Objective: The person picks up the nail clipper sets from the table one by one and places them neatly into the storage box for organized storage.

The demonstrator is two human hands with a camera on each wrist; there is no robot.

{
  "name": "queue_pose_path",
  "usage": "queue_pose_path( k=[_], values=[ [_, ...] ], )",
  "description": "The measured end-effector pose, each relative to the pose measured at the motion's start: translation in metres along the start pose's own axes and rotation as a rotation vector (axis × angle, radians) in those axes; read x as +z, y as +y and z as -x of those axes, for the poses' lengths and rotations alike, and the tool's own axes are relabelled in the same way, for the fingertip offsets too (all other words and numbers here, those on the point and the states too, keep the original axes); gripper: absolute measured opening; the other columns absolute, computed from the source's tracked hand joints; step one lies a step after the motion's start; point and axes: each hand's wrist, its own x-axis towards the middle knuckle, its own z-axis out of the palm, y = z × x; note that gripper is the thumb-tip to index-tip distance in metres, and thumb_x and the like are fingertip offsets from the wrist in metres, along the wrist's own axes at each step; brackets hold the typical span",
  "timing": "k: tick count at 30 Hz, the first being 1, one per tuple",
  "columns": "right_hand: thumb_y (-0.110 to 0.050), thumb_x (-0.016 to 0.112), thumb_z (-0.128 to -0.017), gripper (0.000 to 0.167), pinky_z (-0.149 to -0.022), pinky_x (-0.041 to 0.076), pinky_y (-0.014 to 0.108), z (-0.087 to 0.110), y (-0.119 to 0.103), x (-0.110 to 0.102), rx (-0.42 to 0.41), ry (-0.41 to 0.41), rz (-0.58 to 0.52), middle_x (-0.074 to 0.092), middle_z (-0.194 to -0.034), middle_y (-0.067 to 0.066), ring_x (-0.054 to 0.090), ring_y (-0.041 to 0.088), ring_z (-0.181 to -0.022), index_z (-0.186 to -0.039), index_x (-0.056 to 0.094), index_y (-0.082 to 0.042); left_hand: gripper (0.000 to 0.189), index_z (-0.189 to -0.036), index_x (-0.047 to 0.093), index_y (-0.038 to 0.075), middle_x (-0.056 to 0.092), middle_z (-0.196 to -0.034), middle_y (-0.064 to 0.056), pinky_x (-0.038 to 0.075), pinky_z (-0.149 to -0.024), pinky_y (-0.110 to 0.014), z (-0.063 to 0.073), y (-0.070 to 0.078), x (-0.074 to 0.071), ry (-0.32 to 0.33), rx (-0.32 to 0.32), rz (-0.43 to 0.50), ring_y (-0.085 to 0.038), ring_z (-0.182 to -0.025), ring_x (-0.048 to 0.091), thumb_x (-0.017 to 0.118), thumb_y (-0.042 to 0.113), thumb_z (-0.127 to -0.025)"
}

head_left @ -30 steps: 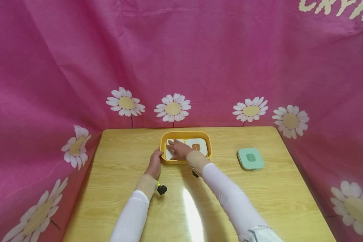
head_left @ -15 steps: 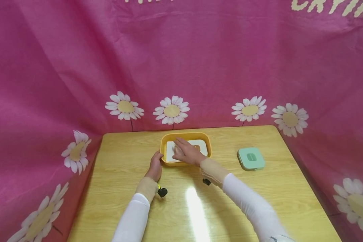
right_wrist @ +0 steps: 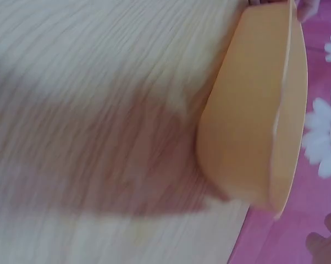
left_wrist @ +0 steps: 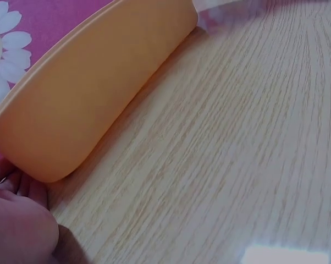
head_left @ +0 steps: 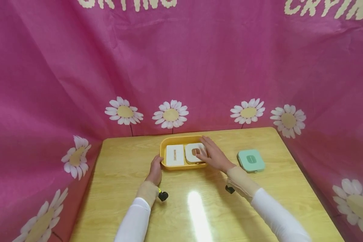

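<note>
A yellow plastic bin (head_left: 186, 167) stands at the back of the table. In it lie a white flat box with brown lettering (head_left: 174, 159), on the left, and a white rounded case with a brown square label (head_left: 191, 156), on the right. My left hand (head_left: 155, 171) grips the bin's left end, thumb at the rim and fingers against the outer wall (left_wrist: 94, 93). Over the right end is my right hand (head_left: 216, 157), fingers spread and fairly straight, overlapping the white case in the head view. Its fingertips (right_wrist: 326, 245) appear apart from the bin in the right wrist view.
A mint-green rounded case (head_left: 250, 160) lies on the wooden table (head_left: 127, 158) right of the bin. Behind the table hangs a pink cloth (head_left: 199, 67) printed with daisies. A bright glare (head_left: 198, 215) falls on the front of the table.
My right hand has moved right from over the white box to the bin's right end, uncovering the box and its lettering. My left hand keeps its hold on the bin.
</note>
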Motion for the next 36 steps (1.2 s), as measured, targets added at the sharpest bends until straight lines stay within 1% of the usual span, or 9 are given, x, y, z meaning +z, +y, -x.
queue_pose_path(
  k=[4, 8, 12, 16, 19, 24, 27, 31, 36],
  values=[
    [-0.035, 0.07, -0.1, 0.081, -0.126, 0.017, 0.062, 0.016, 0.017, -0.011, 0.027, 0.047, 0.013, 0.024, -0.172, 0.02, 0.015, 0.041, -0.159, -0.164, 0.031, -0.002, 0.054, -0.154, 0.036, -0.011, 0.039, -0.158, -0.028, 0.028, -0.122, -0.042, -0.001, -0.001, 0.0, 0.018, -0.02, 0.006, -0.033, -0.143, 0.037, 0.037, 0.013, -0.106],
    [-0.034, 0.07, -0.1, 0.081, -0.124, 0.017, 0.066, 0.028, 0.036, -0.019, 0.042, 0.095, 0.035, 0.027, -0.169, 0.024, 0.015, 0.044, -0.158, -0.163, 0.032, 0.0, 0.055, -0.155, 0.033, -0.012, 0.034, -0.161, -0.027, 0.024, -0.126, -0.044, -0.002, 0.005, -0.001, 0.018, -0.033, 0.04, -0.034, -0.147, 0.033, 0.036, 0.015, -0.107],
    [-0.036, 0.067, -0.102, 0.08, -0.124, 0.016, 0.068, 0.039, 0.055, -0.027, 0.103, 0.098, 0.065, 0.025, -0.168, 0.028, 0.014, 0.049, -0.157, -0.163, 0.031, 0.0, 0.055, -0.156, 0.033, -0.01, 0.035, -0.162, -0.026, 0.024, -0.126, -0.044, -0.005, 0.011, -0.002, 0.028, -0.051, 0.059, -0.033, -0.147, 0.034, 0.036, 0.016, -0.108],
    [-0.037, 0.067, -0.101, 0.08, -0.123, 0.012, 0.069, 0.052, 0.075, -0.036, 0.179, 0.083, 0.131, 0.023, -0.168, 0.032, 0.011, 0.055, -0.155, -0.161, 0.032, 0.003, 0.056, -0.158, 0.031, -0.008, 0.035, -0.163, -0.025, 0.026, -0.125, -0.042, -0.009, 0.011, -0.002, 0.014, -0.051, 0.06, -0.032, -0.146, 0.036, 0.037, 0.016, -0.108],
    [-0.037, 0.07, -0.098, 0.082, -0.119, 0.015, 0.076, 0.064, 0.088, -0.042, 0.23, 0.076, 0.194, 0.024, -0.164, 0.037, 0.014, 0.061, -0.151, -0.158, 0.035, 0.007, 0.056, -0.16, 0.03, -0.007, 0.034, -0.164, -0.025, 0.027, -0.124, -0.042, -0.01, 0.008, -0.004, -0.002, -0.054, 0.086, -0.032, -0.146, 0.036, 0.038, 0.015, -0.109],
    [-0.046, 0.074, -0.093, 0.09, -0.107, 0.016, 0.087, 0.085, 0.109, -0.043, 0.353, 0.044, 0.258, 0.025, -0.161, 0.04, 0.018, 0.067, -0.145, -0.156, 0.038, 0.007, 0.056, -0.16, 0.03, -0.007, 0.03, -0.166, -0.023, 0.022, -0.127, -0.042, -0.007, 0.002, -0.007, 0.0, -0.099, 0.123, -0.031, -0.15, 0.031, 0.039, 0.016, -0.11],
    [-0.051, 0.076, -0.089, 0.093, -0.104, 0.021, 0.088, 0.093, 0.12, -0.043, 0.399, 0.04, 0.282, 0.027, -0.159, 0.04, 0.024, 0.067, -0.14, -0.155, 0.04, 0.004, 0.056, -0.16, 0.03, -0.006, 0.029, -0.167, -0.023, 0.021, -0.128, -0.042, -0.007, 0.002, -0.007, 0.001, -0.11, 0.128, -0.031, -0.152, 0.029, 0.039, 0.018, -0.11],
    [-0.052, 0.079, -0.086, 0.093, -0.096, 0.033, 0.085, 0.096, 0.129, -0.046, 0.406, 0.055, 0.334, 0.033, -0.15, 0.041, 0.034, 0.064, -0.128, -0.152, 0.043, 0.003, 0.058, -0.161, 0.028, -0.005, 0.027, -0.169, -0.022, 0.019, -0.129, -0.041, -0.01, 0.004, -0.005, -0.003, -0.11, 0.125, -0.031, -0.154, 0.026, 0.04, 0.019, -0.11],
    [-0.046, 0.079, -0.087, 0.091, -0.093, 0.033, 0.087, 0.099, 0.132, -0.051, 0.465, 0.044, 0.307, 0.024, -0.152, 0.046, 0.033, 0.072, -0.125, -0.154, 0.039, 0.001, 0.057, -0.161, 0.029, -0.006, 0.027, -0.169, -0.022, 0.017, -0.129, -0.041, -0.009, 0.004, -0.005, -0.008, -0.108, 0.119, -0.031, -0.156, 0.024, 0.04, 0.019, -0.11]
  ],
)
